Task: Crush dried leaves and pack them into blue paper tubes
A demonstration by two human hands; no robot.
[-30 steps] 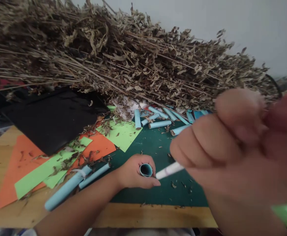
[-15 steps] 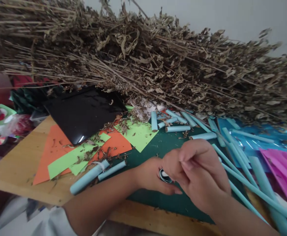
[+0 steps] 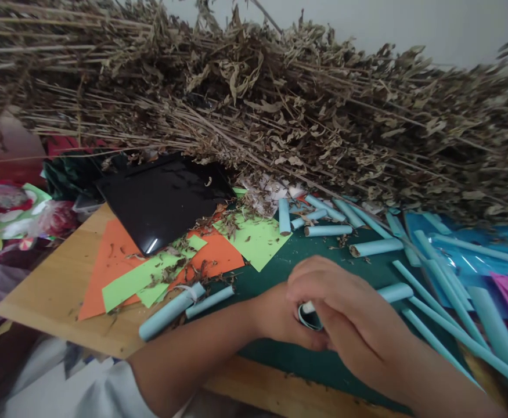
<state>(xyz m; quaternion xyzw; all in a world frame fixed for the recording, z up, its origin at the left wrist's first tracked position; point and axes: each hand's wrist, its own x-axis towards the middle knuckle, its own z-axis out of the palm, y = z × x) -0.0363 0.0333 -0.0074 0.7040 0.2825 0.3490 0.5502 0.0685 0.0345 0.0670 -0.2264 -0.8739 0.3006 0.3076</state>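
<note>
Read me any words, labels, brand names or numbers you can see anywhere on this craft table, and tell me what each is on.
There is no readable text: the paper rolls, coloured sheets, black tray and green mat show no lettering, and the packets at far left are too blurred to read.

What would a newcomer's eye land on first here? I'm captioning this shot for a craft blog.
A huge heap of dried stalks fills the back. Pale blue paper tubes lie scattered on the green mat at right. In front, the left hand and right hand meet over a rolled tube's open end.
</note>
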